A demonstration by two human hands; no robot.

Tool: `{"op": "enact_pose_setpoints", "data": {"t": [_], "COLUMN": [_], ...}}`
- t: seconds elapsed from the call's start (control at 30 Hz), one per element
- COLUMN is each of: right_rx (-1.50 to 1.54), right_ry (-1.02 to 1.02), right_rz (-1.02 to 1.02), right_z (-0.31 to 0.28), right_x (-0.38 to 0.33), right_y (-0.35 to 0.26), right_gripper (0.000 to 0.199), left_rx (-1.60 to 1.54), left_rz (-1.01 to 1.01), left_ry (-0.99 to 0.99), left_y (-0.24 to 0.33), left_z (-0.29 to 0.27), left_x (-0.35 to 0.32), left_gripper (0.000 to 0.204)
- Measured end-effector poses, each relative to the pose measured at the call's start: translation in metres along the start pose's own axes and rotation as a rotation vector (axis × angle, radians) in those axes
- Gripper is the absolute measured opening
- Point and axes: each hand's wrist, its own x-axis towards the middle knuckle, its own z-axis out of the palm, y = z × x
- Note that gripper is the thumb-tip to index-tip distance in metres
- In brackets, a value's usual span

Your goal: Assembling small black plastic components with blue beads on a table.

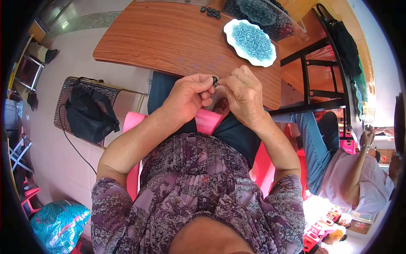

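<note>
My left hand [189, 94] is closed, with a small black round part [215, 80] pinched between thumb and forefinger. Fingertips of my right hand [243, 94] meet at the near side of that part, pressed together; whatever they grip is too small to make out. Both hands are held just off the near edge of the wooden table [160, 38], above my lap. Beyond them, a white scalloped plate [228, 30] bears a heap of small clear bluish pieces [253, 41]. Several black parts [210, 12] like the held one lie in a cluster at the table's far side.
A clear bin [292, 21] with dark parts stands at the far right. Pink plastic [207, 120] shows below my hands. To the left, a black bag [91, 111] rests on a woven seat. A seated co-worker [351, 178] is at my right, by a black-framed table [311, 80].
</note>
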Motion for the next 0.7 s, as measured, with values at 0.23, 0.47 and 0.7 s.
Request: {"op": "enact_pose_setpoints", "data": {"t": [0.23,0.47,0.7], "right_rx": [0.050,0.014,0.134], "right_ry": [-0.068,-0.085,-0.183], "right_rz": [0.080,0.124,0.337], "right_z": [-0.0014,-0.0045,-0.0100], "right_x": [0.0020,0.0005,0.0065], "right_y": [0.0014,-0.0001,0.0038], "right_gripper": [0.009,0.009,0.014], "left_rx": [0.001,-0.011,0.016], "left_rz": [-0.004,-0.022,-0.058], "left_ry": [0.010,0.010,-0.004], "left_y": [-0.0009,-0.0042,-0.0033], "left_z": [-0.0018,0.0025,0.0009], "left_x": [0.0000,-0.0017,-0.0027], "left_gripper": [0.010,0.010,0.010]}}
